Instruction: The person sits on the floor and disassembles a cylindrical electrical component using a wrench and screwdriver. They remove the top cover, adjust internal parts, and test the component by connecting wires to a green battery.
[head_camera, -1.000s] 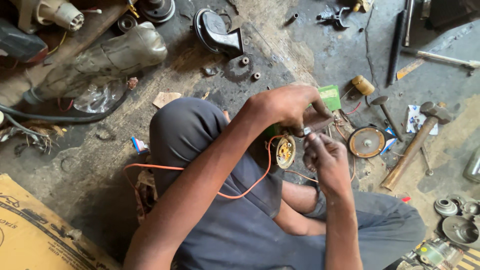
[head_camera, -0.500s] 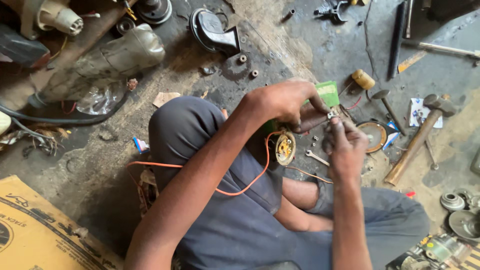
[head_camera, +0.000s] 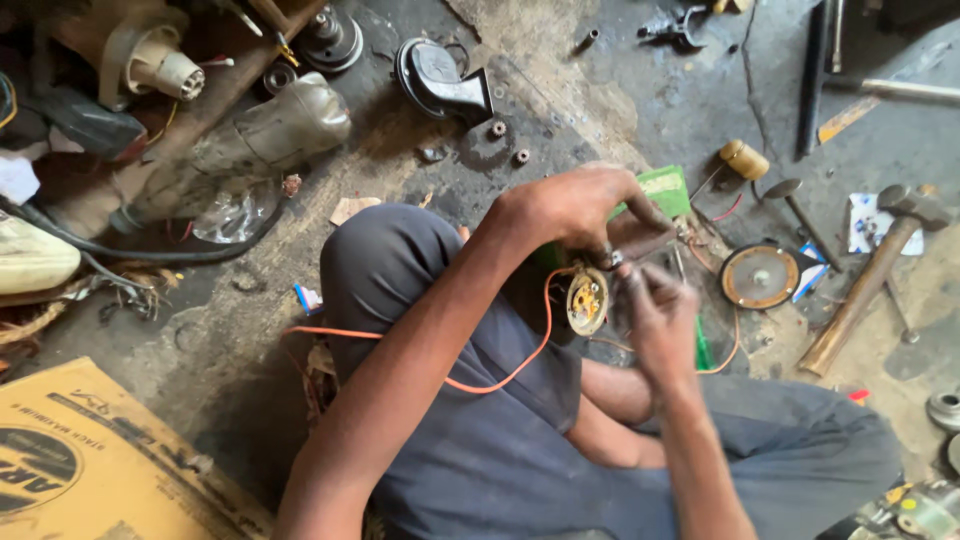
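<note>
I sit on a grimy workshop floor with my knee raised. My left hand (head_camera: 580, 205) grips the top of a green power tool body (head_camera: 662, 190), holding it against my knee. A round brass-coloured motor part (head_camera: 586, 300) shows just below that hand, with an orange wire (head_camera: 500, 375) looping from it across my dark trousers. My right hand (head_camera: 655, 320) is blurred, fingers curled right beside the round part; what it holds is hidden.
A round disc (head_camera: 758, 277), a hammer with a wooden handle (head_camera: 865, 285) and small tools lie to the right. A black horn (head_camera: 440, 80), a grey motor housing (head_camera: 260, 135) and other parts sit at the top left. A yellow cardboard box (head_camera: 90, 465) lies bottom left.
My right hand rose toward the tool half a second ago and has now dropped back down beside the round part. My left hand has kept its grip.
</note>
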